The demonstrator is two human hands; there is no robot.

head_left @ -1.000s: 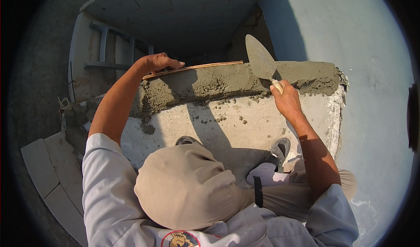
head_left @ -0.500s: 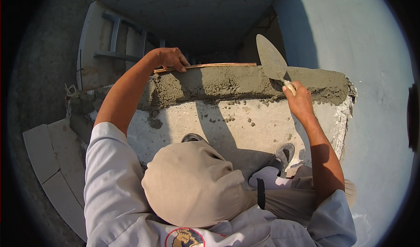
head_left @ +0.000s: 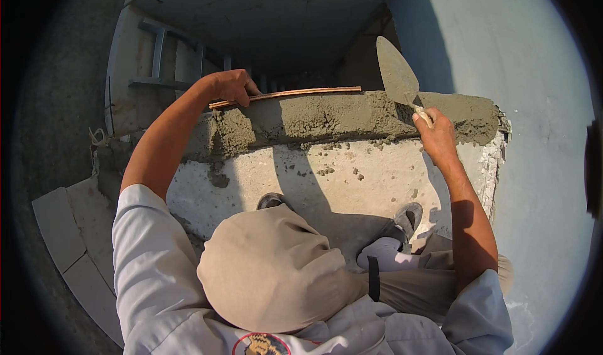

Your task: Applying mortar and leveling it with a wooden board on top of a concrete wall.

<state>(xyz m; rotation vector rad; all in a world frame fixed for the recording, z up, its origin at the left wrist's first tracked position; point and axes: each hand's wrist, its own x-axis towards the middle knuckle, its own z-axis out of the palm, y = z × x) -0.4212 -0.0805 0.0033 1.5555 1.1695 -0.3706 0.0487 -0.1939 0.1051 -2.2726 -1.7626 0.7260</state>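
Observation:
A ridge of wet grey mortar (head_left: pixel 314 117) runs across the far edge of the pale slab (head_left: pixel 370 179). Along the ridge's far upper edge lies a thin wooden strip (head_left: pixel 308 92). My left hand (head_left: pixel 233 86) is closed round the strip near its left end. In my right hand (head_left: pixel 436 132) is the pale handle of a trowel (head_left: pixel 397 72). Its pointed, mortar-smeared blade tilts up and away, over the far edge of the ridge toward the right. Lumpier mortar (head_left: pixel 232 132) shows below my left hand.
Beyond the ridge the space drops into a deep shadowed shaft with a metal ladder (head_left: pixel 160 53) at its left. A smooth blue-grey wall (head_left: pixel 521 135) rises on the right. Mortar crumbs (head_left: pixel 326 171) dot the slab by my feet. Pale blocks (head_left: pixel 59 223) stand at the left.
My left hand and the wooden strip have shifted slightly left. The trowel has moved a little to the right, its blade turned more upright.

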